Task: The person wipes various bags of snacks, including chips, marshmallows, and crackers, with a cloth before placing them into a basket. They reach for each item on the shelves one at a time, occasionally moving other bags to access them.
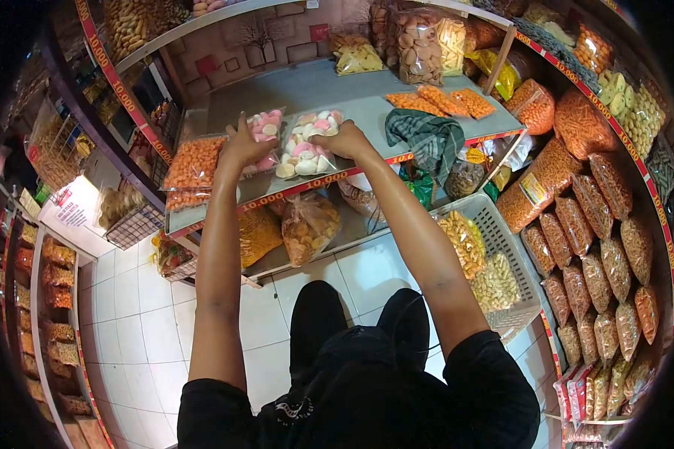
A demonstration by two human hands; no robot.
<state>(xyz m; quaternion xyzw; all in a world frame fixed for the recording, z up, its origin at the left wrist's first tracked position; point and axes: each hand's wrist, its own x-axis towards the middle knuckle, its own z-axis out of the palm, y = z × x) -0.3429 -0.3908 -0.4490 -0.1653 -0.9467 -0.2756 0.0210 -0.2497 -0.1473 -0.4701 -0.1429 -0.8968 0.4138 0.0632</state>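
Left hand [241, 144] clutches a clear plastic bag of pink-white puffs [268, 126], right hand [346, 139] grasps the twin bag [305, 155]: seemingly light, slippery, crushable, best gripped at corners.

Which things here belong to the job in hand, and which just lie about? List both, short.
In hand:
- left hand on the bag of pink sweets
- right hand on the bag of pink and white sweets
- shelf under both bags

Lying about:
- checked cloth
- bag of orange snacks
- white basket
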